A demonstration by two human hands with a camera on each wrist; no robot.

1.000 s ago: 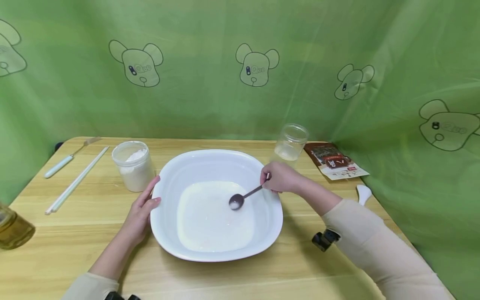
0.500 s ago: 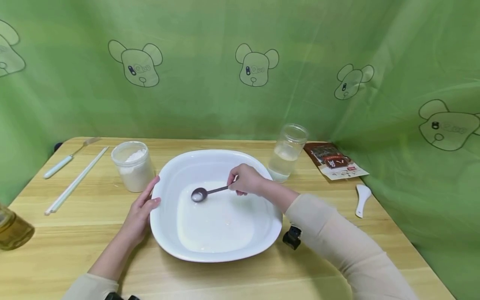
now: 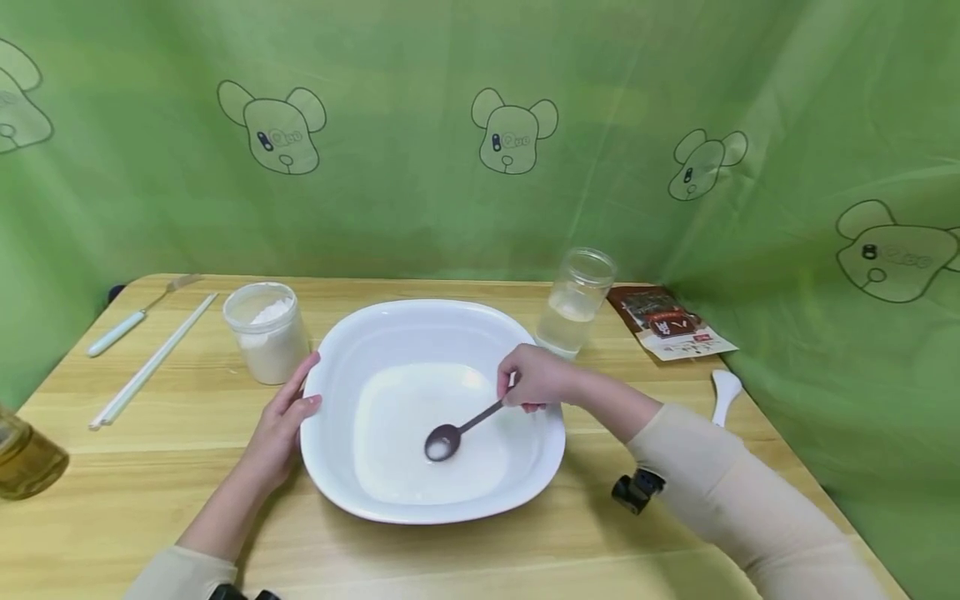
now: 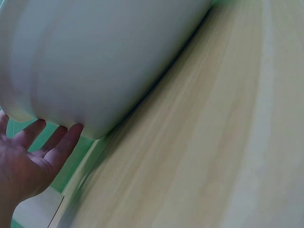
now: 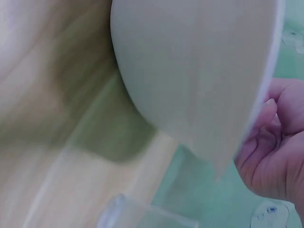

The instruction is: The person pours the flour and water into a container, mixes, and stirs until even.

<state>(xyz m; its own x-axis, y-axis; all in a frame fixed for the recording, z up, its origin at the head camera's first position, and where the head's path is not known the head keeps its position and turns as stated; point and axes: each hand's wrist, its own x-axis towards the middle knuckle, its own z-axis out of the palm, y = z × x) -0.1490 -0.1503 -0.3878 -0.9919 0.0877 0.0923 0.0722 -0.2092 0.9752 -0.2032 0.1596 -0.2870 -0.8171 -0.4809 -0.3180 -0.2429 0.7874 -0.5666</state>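
Observation:
A white oval basin (image 3: pixel 431 333) stands on the wooden table. Its bottom looks smooth and glossy white; I cannot tell whether that is a thin liquid. My left hand (image 3: pixel 279 421) holds the basin's left rim, thumb over the edge; in the left wrist view several fingertips (image 4: pixel 71 135) touch the outer wall. Over the basin's right side, my right hand (image 3: pixel 538 377) pinches the handle of a dark brown spoon (image 3: pixel 480 417). The spoon's bowl is low inside the basin, with a little white stuff in it. The right wrist view hides the spoon behind the basin's wall.
An open jar of white powder (image 3: pixel 272 337) stands left of the basin. A clear jar of liquid (image 3: pixel 573 304) is behind its right side. Further right lie a printed packet (image 3: pixel 667 321) and a white spoon (image 3: pixel 724 392). Chopsticks (image 3: pixel 153 362), a blue-handled tool (image 3: pixel 120 332) and an amber bottle (image 3: pixel 30 458) are left.
My right hand has swept the spoon left across the basin, then back right and nearer to me. The left hand and the basin have stayed in place.

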